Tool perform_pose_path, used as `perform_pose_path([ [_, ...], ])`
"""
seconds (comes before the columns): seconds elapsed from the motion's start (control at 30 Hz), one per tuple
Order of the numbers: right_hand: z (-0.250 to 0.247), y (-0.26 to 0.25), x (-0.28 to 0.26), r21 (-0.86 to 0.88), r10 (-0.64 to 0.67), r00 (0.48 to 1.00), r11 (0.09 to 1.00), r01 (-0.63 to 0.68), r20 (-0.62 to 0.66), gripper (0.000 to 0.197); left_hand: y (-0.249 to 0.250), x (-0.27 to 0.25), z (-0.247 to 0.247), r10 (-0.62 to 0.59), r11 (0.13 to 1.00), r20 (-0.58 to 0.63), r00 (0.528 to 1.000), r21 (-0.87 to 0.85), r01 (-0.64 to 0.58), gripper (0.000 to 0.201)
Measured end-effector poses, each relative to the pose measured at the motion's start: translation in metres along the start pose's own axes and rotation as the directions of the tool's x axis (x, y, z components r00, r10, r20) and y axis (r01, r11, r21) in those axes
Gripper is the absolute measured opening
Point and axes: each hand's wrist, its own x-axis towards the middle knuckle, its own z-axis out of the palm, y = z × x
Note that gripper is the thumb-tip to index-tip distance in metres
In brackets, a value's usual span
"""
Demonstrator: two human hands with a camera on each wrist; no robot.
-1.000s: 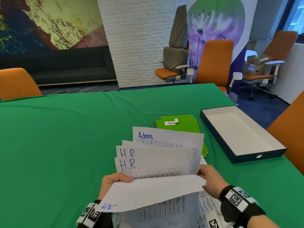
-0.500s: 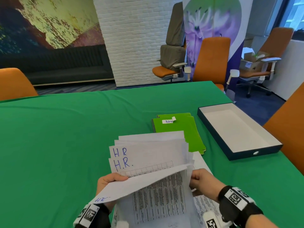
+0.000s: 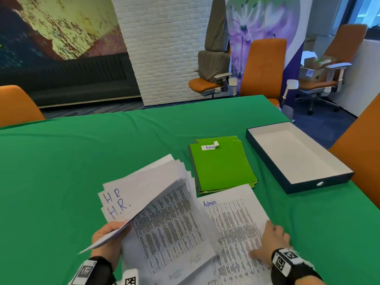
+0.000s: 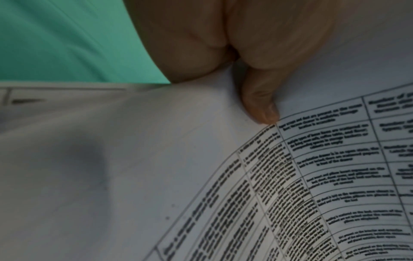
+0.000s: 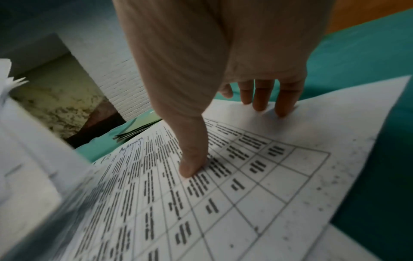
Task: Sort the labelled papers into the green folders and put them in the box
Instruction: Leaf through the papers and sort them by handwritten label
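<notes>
My left hand (image 3: 109, 235) grips a fanned sheaf of printed papers (image 3: 156, 204) near the table's front edge; the sheets on top are marked "HR" and "H.R.". In the left wrist view the thumb (image 4: 259, 106) presses on a sheet (image 4: 312, 176). To the right a sheet marked "Admin" (image 3: 232, 219) lies flat on the green cloth. My right hand (image 3: 271, 241) rests on it with straight fingers; the right wrist view shows the fingertips (image 5: 259, 104) and thumb touching that sheet (image 5: 234, 203). Green folders (image 3: 220, 167), the top one tagged "Admin", lie stacked behind it. The dark shallow box (image 3: 296, 155) with a white inside stands right of them.
Green cloth covers the table (image 3: 82, 161). Orange chairs stand at the left edge (image 3: 16, 105), the far side (image 3: 265, 66) and the right edge (image 3: 362, 145). A white brick pillar (image 3: 164, 48) rises behind the table.
The sheaf has swung left and tilted in my left hand. The "Admin" sheet went from the sheaf down onto the cloth on the right, and my right hand now lies flat on it.
</notes>
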Motion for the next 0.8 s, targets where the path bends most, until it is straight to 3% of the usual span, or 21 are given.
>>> perform_pose_path([
  [0.17,-0.008,0.002,0.0,-0.085,0.071,0.997,0.994,-0.071,-0.009,0.123,-0.003,-0.004,-0.012,-0.011,0.983,0.02,1.0,0.185,0.007,0.005],
  [0.27,-0.01,0.004,0.002,-0.092,0.07,0.998,0.993,-0.07,-0.008,0.119,-0.011,0.003,-0.012,-0.072,0.996,-0.03,0.997,0.052,0.073,0.017],
  [0.37,-0.012,0.006,0.004,0.027,0.084,0.996,0.996,-0.084,0.022,0.114,-0.013,0.005,-0.009,-0.099,0.995,-0.012,0.995,0.015,0.099,0.017],
  [0.47,-0.016,0.012,0.008,0.199,0.031,0.999,0.979,-0.033,0.012,0.077,-0.015,0.007,-0.009,-0.095,0.994,-0.011,0.995,0.046,0.095,0.014],
  [0.57,-0.024,0.017,0.011,0.161,-0.042,0.992,0.985,0.061,-0.116,0.026,-0.012,0.008,-0.009,-0.08,0.988,-0.019,0.997,0.133,0.082,0.013],
  [0.67,-0.045,0.012,0.009,0.149,-0.106,0.981,0.98,0.131,-0.163,0.015,-0.004,0.003,-0.006,-0.053,0.975,0.028,0.998,0.216,0.045,0.013],
  [0.8,-0.092,0.0,0.001,0.198,-0.176,0.943,0.951,0.237,-0.284,0.013,-0.002,0.003,-0.002,-0.107,0.971,0.063,0.992,0.223,0.09,0.013],
])
